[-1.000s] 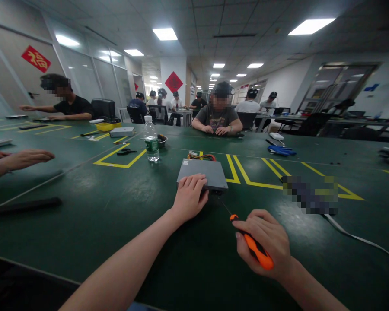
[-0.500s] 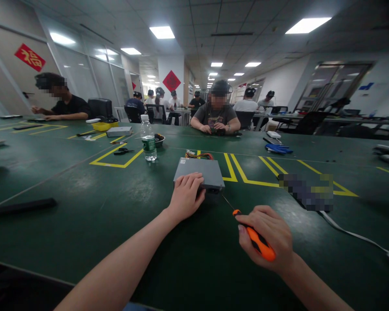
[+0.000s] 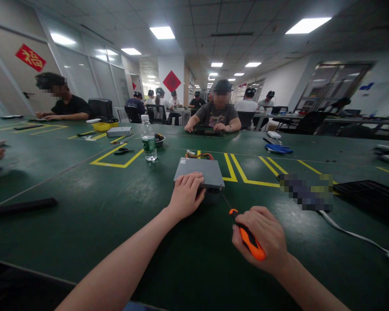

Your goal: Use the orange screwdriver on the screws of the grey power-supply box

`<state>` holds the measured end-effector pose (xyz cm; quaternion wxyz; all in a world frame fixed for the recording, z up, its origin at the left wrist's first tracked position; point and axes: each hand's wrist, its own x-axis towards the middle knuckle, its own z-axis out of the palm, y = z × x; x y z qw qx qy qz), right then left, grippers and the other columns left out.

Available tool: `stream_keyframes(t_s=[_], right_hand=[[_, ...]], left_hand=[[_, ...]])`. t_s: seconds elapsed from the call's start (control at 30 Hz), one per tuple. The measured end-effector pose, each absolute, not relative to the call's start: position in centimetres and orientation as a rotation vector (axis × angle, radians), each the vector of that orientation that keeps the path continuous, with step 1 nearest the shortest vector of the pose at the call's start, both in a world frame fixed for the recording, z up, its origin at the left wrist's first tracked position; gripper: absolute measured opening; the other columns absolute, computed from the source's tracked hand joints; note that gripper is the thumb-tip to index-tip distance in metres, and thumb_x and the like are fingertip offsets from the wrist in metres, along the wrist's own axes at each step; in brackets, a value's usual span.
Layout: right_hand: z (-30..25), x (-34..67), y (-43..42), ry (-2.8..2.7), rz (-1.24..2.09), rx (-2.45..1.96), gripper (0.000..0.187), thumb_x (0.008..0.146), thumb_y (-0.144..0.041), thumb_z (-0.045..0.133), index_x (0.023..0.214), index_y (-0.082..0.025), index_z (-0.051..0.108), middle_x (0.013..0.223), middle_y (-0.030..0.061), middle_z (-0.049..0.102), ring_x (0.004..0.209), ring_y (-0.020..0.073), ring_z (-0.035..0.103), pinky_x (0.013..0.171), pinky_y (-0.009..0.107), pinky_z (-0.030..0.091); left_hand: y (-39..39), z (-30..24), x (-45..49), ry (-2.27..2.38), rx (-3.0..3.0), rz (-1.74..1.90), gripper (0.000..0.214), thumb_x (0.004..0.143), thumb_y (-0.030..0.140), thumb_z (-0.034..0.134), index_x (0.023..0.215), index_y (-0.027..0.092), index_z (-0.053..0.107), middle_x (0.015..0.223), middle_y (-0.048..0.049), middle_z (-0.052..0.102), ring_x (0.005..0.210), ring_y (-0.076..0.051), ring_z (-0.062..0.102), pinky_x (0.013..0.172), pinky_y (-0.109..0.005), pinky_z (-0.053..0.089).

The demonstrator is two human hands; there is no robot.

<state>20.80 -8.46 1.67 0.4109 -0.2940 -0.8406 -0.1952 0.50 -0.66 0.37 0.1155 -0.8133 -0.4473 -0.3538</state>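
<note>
Right hand [image 3: 262,244] fisted tight around an orange-handled screwdriver [image 3: 248,241], thin shaft slanting up and left toward the near right corner of a flat grey metal box [image 3: 205,169]. Left hand [image 3: 184,196], the nearer one, palm down on the box's near left edge, fingers loose, not clasping. Box just ahead on the green table [image 3: 84,194], long side across the view. Tip contact lost in shadow; coloured wires [image 3: 201,155] behind partly hidden.

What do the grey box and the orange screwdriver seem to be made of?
The grey box looks like sheet metal with a matt finish: flat top, sharp folded edges, dull even sheen. The screwdriver handle looks like smooth orange plastic, judging by its bright uniform colour; its thin shaft is probably dark steel.
</note>
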Motion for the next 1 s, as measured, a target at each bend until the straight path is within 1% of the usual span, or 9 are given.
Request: stream_keyframes(t_s=[0.1,0.33,0.47,0.57,0.6,0.67,0.73,0.87,1.0], right_hand=[[1.0,20.5,-8.3,-2.166,-0.554,-0.705,0.008,0.073,-0.014,0.054,0.080,-0.017,0.053,0.066,0.0003,0.055,0.058,0.0107,0.051,0.064,0.030,0.043],[0.1,20.2,-8.0,-2.194,-0.557,-0.733,0.008,0.074,-0.013,0.054,0.081,-0.016,0.058,0.068,0.0013,0.053,0.063,0.0116,0.049,0.068,0.031,0.043],[0.3,19.8,-8.0,-2.232,-0.540,-0.785,0.010,0.076,-0.014,0.050,0.080,-0.017,0.059,0.069,0.0028,0.050,0.065,0.0132,0.046,0.064,0.030,0.041],[0.7,19.7,-8.0,-2.234,-0.488,-0.818,0.007,0.076,-0.019,0.051,0.075,-0.017,0.058,0.069,0.0031,0.050,0.065,0.0139,0.046,0.063,0.030,0.039],[0.8,19.8,-7.9,-2.225,-0.471,-0.827,0.007,0.075,-0.022,0.052,0.077,-0.016,0.057,0.069,0.0030,0.051,0.065,0.0142,0.047,0.064,0.031,0.040],[0.9,20.1,-7.9,-2.189,-0.445,-0.841,0.016,0.075,-0.026,0.054,0.086,-0.015,0.056,0.071,0.0027,0.054,0.064,0.0139,0.049,0.066,0.032,0.040],[1.0,20.3,-7.9,-2.134,-0.426,-0.845,0.023,0.076,-0.026,0.054,0.095,-0.014,0.052,0.072,0.0019,0.056,0.062,0.0124,0.051,0.067,0.031,0.041],[0.9,20.2,-8.0,-2.117,-0.417,-0.796,0.011,0.075,-0.017,0.054,0.085,-0.015,0.050,0.068,0.0003,0.054,0.059,0.0109,0.050,0.066,0.030,0.041],[1.0,19.7,-8.3,-2.154,-0.419,-0.801,0.008,0.074,-0.013,0.053,0.081,-0.016,0.053,0.069,0.0017,0.051,0.064,0.0129,0.047,0.064,0.030,0.038]], left_hand=[[-0.4,0.5,0.2,-1.298,-2.400,-1.030,0.024,0.084,0.027,0.046,0.107,0.021,0.049,0.121,-0.0052,0.054,0.114,-0.020,0.045,0.094,-0.037,0.031],[0.1,0.6,-0.2,-1.338,-2.373,-1.043,0.024,0.083,0.027,0.047,0.107,0.021,0.048,0.121,-0.0049,0.054,0.114,-0.019,0.046,0.095,-0.037,0.030],[0.1,0.6,-0.2,-1.343,-2.368,-1.035,0.025,0.084,0.027,0.046,0.107,0.021,0.048,0.121,-0.0046,0.054,0.114,-0.019,0.045,0.095,-0.037,0.030],[0.2,0.5,-0.2,-1.351,-2.365,-1.037,0.025,0.083,0.027,0.047,0.107,0.021,0.048,0.121,-0.0044,0.054,0.114,-0.019,0.046,0.095,-0.037,0.030],[0.2,0.4,-0.2,-1.352,-2.365,-1.040,0.025,0.083,0.027,0.047,0.107,0.021,0.048,0.121,-0.0043,0.054,0.114,-0.019,0.046,0.095,-0.037,0.030],[0.3,0.4,-0.2,-1.350,-2.365,-1.049,0.024,0.083,0.027,0.047,0.106,0.021,0.049,0.121,-0.0042,0.054,0.113,-0.019,0.046,0.095,-0.037,0.030],[0.2,0.4,-0.2,-1.347,-2.363,-1.060,0.024,0.083,0.027,0.047,0.106,0.022,0.049,0.120,-0.0045,0.054,0.113,-0.019,0.047,0.095,-0.037,0.030],[0.1,0.4,-0.1,-1.343,-2.358,-1.074,0.024,0.083,0.026,0.047,0.106,0.021,0.049,0.120,-0.0047,0.055,0.114,-0.019,0.046,0.095,-0.037,0.031],[0.1,0.4,-0.1,-1.349,-2.353,-1.071,0.025,0.082,0.027,0.048,0.106,0.021,0.049,0.120,-0.0038,0.055,0.114,-0.018,0.046,0.095,-0.036,0.031]])
